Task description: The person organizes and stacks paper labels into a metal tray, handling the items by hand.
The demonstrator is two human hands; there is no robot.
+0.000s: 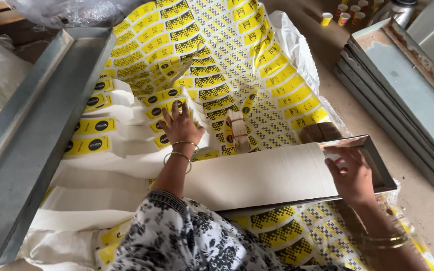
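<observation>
My left hand (pixel 179 125) lies with fingers spread on a pile of white folded pieces with yellow labels (pixel 94 131), touching the top ones and holding nothing. My right hand (pixel 351 174) grips the end of a long white sheet (pixel 257 175) that wraps a shiny metal tray (pixel 380 168). The tray lies across my lap, and its bare end sticks out past my fingers. Both wrists wear thin bangles. A patterned black-and-white sleeve covers my left arm.
Large yellow-and-black printed sheets (pixel 257 60) cover the floor ahead. A wooden-handled brush (pixel 238 131) and a wooden block (pixel 320 132) lie on them. A long grey metal channel (pixel 31 130) runs along the left. Stacked metal trays (pixel 403 90) lie right, small paper cups (pixel 342 12) behind.
</observation>
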